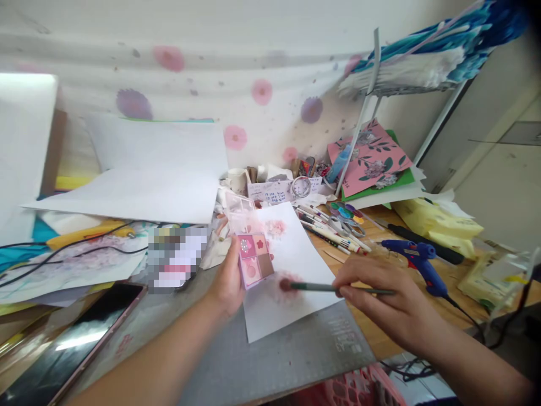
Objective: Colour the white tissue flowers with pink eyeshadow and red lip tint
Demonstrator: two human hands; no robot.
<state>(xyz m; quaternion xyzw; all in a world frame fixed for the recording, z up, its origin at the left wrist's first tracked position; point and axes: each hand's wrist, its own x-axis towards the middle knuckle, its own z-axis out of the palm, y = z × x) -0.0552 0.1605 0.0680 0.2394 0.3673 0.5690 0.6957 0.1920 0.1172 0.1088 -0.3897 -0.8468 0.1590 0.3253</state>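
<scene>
Sheet of white paper (310, 254), blotched pink, lies left of the right grip (380, 287), under the paintbrush (316, 287). Light, small circular strokes should lay colour softly, with the four-pan powder palette (257, 260) kept level. The right grip pinches the paintbrush mid-handle, fingertips nearly together; the left grip (229, 282) clasps the palette, parted by its bulk.

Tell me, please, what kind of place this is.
Probably a craft workspace: it has a blue glue gun, a bunch of pens and a paper sheet with reddish smudges.
</scene>
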